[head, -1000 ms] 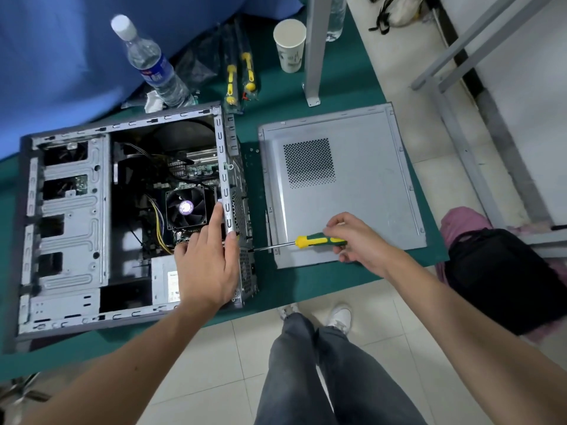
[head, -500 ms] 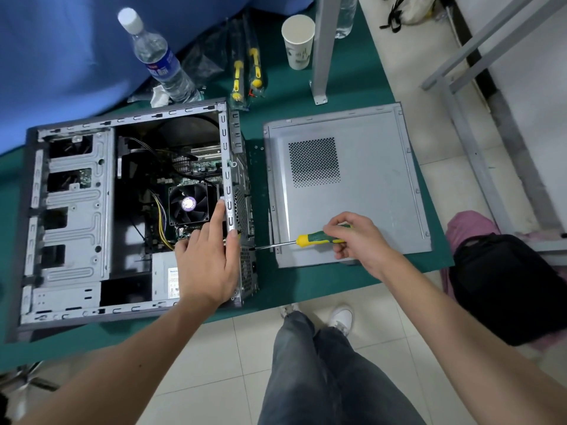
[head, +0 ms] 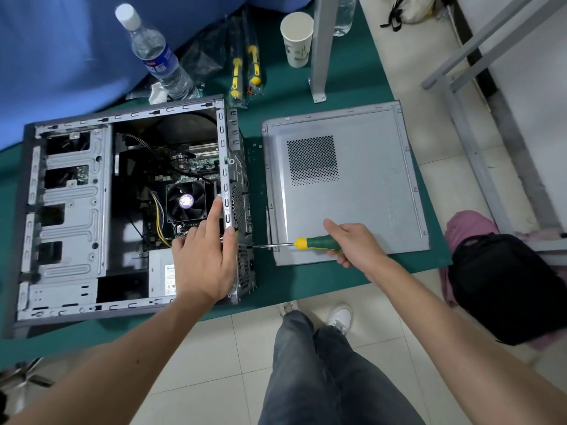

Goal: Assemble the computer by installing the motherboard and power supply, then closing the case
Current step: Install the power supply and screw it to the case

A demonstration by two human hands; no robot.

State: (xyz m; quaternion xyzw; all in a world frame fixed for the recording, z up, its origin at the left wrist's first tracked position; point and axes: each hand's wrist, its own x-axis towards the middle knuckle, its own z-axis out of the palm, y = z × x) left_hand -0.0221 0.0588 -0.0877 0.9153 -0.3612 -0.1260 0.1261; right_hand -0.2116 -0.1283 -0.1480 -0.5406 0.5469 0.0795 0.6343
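One computer case (head: pixel 70 210) lies on its side on the green table (head: pixel 352 87), open face up. Inside it you can see one motherboard (head: pixel 196 165) with a single black cooler fan (head: pixel 186 201) on it, and one power supply (head: pixel 162 276) sitting in the near corner of the case, partly covered by your left hand (head: pixel 202 262).

Your left hand rests on the case's rear edge, fingers straight and lightly spread, the longest one reaching up beside the fan; it grips nothing. Your right hand (head: pixel 356 245) is curled around the green and yellow handle of one screwdriver (head: pixel 303 244), held level with its shaft pointing left. The tip meets the rear wall of the case near the power supply; you cannot tell from this view whether it sits in a screw.

One side panel (head: pixel 368 191) lies flat on the table just right of the case, apart from it, with one square patch of vent holes. Your right hand hovers over its near edge.

Behind the case stand one water bottle (head: pixel 156 56) with a white cap and one paper cup (head: pixel 297 38). Between them lie two packaged screwdrivers (head: pixel 244 69) with yellow handles. One dark bag (head: pixel 509 286) sits on the floor to your right.
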